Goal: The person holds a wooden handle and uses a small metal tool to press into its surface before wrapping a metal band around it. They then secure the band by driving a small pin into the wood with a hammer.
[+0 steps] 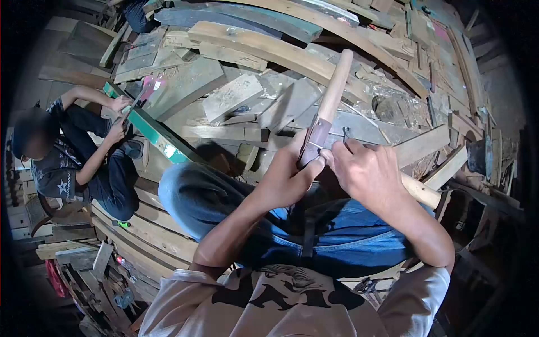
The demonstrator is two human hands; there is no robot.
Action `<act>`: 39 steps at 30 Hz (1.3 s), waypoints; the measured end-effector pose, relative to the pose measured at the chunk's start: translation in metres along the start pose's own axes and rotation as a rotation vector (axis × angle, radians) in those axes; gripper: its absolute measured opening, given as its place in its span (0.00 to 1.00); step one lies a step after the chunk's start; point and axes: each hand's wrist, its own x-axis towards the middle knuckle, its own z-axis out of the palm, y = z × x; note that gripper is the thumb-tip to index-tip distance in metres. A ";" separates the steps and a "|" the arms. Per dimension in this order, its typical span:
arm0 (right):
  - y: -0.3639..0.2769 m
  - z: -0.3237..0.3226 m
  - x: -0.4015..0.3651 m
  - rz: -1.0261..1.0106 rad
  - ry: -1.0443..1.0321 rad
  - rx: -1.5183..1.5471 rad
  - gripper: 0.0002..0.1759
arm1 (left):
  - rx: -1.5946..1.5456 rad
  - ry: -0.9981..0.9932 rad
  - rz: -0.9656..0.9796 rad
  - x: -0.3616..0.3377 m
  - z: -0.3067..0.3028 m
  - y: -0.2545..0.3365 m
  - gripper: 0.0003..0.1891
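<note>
My left hand (289,174) is closed around the lower end of a wooden-handled tool (335,87). Its pale round handle points away from me, set into a flat brownish metal part (318,133). My right hand (362,168) has its fingers curled, thumb and fingertips pressed together at that same part. A thin, light sliver shows by those fingertips, too small to name. Below my right wrist, a second round wooden handle (421,190) sticks out to the right; its other end is hidden. Both hands are above my lap, over my jeans (337,230).
Planks and offcuts lie heaped ahead, including a long beam (264,48) and a pale block (233,96). To the left, another person (73,151) sits with both hands on a saw-like tool at a green-painted board (149,126). Slats (151,224) run beneath us.
</note>
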 end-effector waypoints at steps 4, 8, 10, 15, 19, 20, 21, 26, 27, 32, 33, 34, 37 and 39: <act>0.006 -0.009 0.006 0.062 0.023 0.028 0.09 | 0.094 -0.004 0.003 0.004 -0.001 -0.002 0.22; 0.004 -0.001 0.004 -0.002 -0.004 0.039 0.09 | 0.074 0.024 -0.003 0.003 -0.001 -0.003 0.22; 0.008 -0.005 0.008 0.042 0.019 0.016 0.07 | 0.111 0.011 0.033 0.004 -0.004 -0.009 0.22; 0.004 0.001 0.004 0.006 -0.031 0.035 0.07 | 0.107 0.048 0.044 0.004 -0.001 -0.011 0.22; 0.002 0.002 0.002 -0.009 0.012 -0.005 0.10 | 0.012 0.035 -0.009 0.000 -0.002 -0.003 0.25; 0.003 0.002 0.004 -0.005 0.000 0.012 0.09 | 0.062 0.043 0.010 0.001 -0.001 0.000 0.23; 0.004 0.002 0.005 -0.001 -0.014 0.033 0.09 | 0.064 0.043 0.010 0.003 -0.002 0.000 0.23; 0.003 -0.003 0.004 0.023 -0.007 0.026 0.10 | 0.102 0.043 -0.029 0.000 0.000 -0.003 0.23; 0.001 0.000 0.003 0.015 -0.020 0.011 0.10 | 0.064 0.053 -0.007 0.000 0.000 -0.005 0.23; 0.005 -0.004 0.006 0.039 0.038 0.010 0.11 | 0.212 -0.006 0.089 0.004 -0.003 -0.007 0.24; 0.003 -0.002 0.004 0.036 0.030 0.019 0.12 | 0.206 0.010 0.063 0.003 -0.003 -0.006 0.25; 0.004 -0.004 0.005 0.035 0.033 0.017 0.12 | 0.201 0.028 0.034 0.002 -0.002 -0.006 0.25; 0.010 -0.005 0.008 0.070 0.053 0.012 0.11 | 0.216 0.058 0.008 0.001 -0.003 -0.010 0.26; 0.006 -0.009 0.007 0.075 0.012 0.025 0.11 | 0.302 0.019 0.091 0.004 -0.006 -0.011 0.26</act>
